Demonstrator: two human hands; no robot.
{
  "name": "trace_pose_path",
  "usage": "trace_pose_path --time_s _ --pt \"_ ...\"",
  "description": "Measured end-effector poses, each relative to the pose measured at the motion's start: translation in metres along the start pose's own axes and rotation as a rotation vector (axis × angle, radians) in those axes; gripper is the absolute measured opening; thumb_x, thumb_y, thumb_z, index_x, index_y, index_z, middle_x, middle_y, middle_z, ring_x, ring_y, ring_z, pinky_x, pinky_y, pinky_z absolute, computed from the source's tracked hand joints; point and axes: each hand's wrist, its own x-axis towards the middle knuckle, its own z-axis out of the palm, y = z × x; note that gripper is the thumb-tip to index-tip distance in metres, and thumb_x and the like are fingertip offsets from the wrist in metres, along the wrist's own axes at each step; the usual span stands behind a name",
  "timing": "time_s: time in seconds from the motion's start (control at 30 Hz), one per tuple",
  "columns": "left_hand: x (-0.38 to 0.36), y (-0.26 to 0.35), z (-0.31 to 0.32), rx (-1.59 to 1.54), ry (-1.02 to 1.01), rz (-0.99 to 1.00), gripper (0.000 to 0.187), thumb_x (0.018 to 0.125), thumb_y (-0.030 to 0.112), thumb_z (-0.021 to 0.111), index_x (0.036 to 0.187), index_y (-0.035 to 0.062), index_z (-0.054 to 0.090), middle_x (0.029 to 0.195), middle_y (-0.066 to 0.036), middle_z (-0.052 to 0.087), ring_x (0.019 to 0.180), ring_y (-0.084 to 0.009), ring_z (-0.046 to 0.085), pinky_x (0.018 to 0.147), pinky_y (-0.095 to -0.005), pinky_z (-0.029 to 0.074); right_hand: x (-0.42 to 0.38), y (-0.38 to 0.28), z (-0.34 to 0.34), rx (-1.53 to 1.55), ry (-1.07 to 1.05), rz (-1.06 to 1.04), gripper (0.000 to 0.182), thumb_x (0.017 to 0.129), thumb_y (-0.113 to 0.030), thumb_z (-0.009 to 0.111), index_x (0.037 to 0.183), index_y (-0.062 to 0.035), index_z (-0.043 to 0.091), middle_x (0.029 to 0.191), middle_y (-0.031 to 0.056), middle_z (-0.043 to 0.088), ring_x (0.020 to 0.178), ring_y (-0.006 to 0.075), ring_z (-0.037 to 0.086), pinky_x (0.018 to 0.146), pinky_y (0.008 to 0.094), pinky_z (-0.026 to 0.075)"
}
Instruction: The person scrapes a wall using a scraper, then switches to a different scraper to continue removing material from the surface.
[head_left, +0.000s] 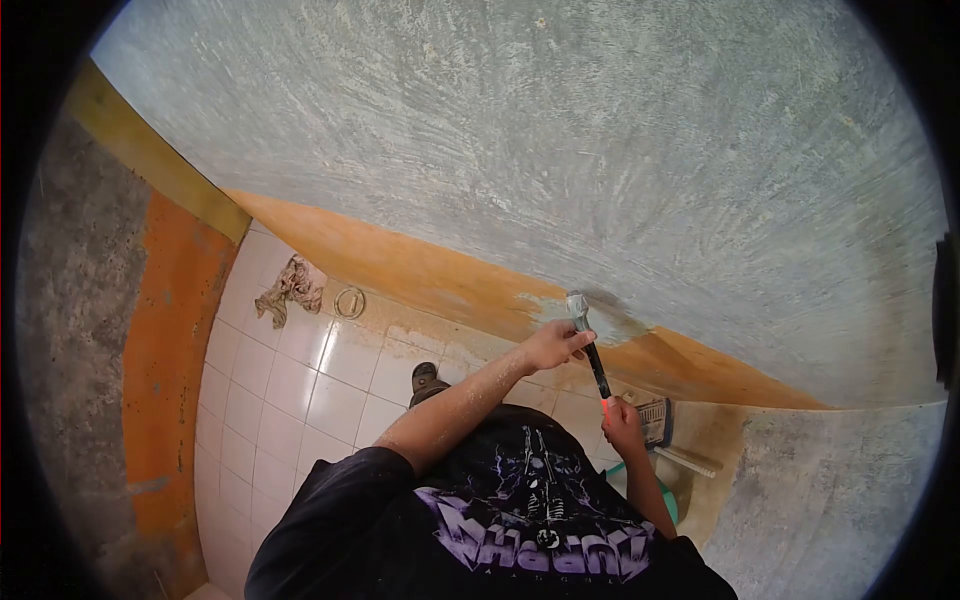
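Observation:
A scraper [598, 368] with a grey metal head, a black shaft and an orange-red grip stands at a slant against the wall. My right hand [623, 427] is closed around its orange grip. Higher up, my left hand [556, 346] grips the shaft just below the metal head, thumb along it; some of its fingers are hidden. The head touches or is very near a scraped pale patch [622, 325] on the orange band [430, 265] of the wall. Pale dust covers my left forearm.
A grey wall [520, 150] rises ahead. On the tiled floor [335, 405] lie a crumpled cloth [291, 290] and a ring-shaped coil [350, 302]. Dust and flakes line the wall's foot. To my right are a green container [670, 500], a boxy item [655, 422] and a pale bar [686, 461].

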Motion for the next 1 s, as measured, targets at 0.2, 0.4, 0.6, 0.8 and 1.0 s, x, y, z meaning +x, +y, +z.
trace_pose_path --time_s 0.2,0.4,0.6,0.8,1.0 --pt "0.009 -0.005 0.003 -0.005 0.013 0.049 0.056 0.094 0.054 0.058 0.112 0.0013 0.061 0.098 -0.008 0.066 0.091 -0.0157 0.064 0.075 -0.0316 0.052 0.0 -0.006 -0.004 -0.042 0.027 -0.029 0.038 0.102 -0.036 0.044 0.076 -0.01 0.05 0.054 -0.0034 0.044 0.043 0.0069 0.042 0.041 0.0247 0.035" --pt "0.014 -0.001 0.004 0.002 0.027 0.07 0.055 0.094 0.054 0.058 0.106 0.0004 0.063 0.093 -0.008 0.067 0.089 -0.0146 0.063 0.073 -0.0294 0.051 0.006 -0.003 -0.01 -0.076 0.059 -0.04 0.04 0.101 -0.037 0.046 0.073 -0.0096 0.05 0.055 -0.0033 0.045 0.043 0.0073 0.042 0.041 0.0257 0.035" --pt "0.014 -0.003 0.004 0.021 0.04 0.136 0.053 0.094 0.051 0.058 0.102 -0.0009 0.063 0.089 -0.007 0.066 0.084 -0.0153 0.064 0.071 -0.03 0.051 0.004 -0.007 -0.006 -0.206 0.139 -0.138 0.04 0.1 -0.035 0.049 0.073 -0.0058 0.053 0.057 -0.0022 0.044 0.052 0.0091 0.043 0.05 0.0281 0.037" --pt "0.019 -0.006 0.012 0.094 0.133 0.107 0.045 0.098 0.041 0.056 0.097 -0.0034 0.061 0.084 -0.009 0.065 0.081 -0.0165 0.063 0.07 -0.0315 0.051 0.0 -0.012 0.001 -0.168 0.176 -0.154 0.04 0.099 -0.032 0.053 0.071 -0.0031 0.052 0.056 -0.0001 0.042 0.056 0.0092 0.04 0.052 0.0297 0.035" --pt "0.027 -0.02 0.01 0.105 0.161 0.121 0.043 0.098 0.039 0.057 0.094 -0.004 0.061 0.08 -0.01 0.063 0.077 -0.0162 0.061 0.071 -0.0313 0.049 0.002 -0.01 0.004 -0.278 0.193 -0.156 0.041 0.099 -0.034 0.05 0.072 -0.0034 0.052 0.057 0.0001 0.043 0.056 0.0098 0.041 0.053 0.0309 0.035"
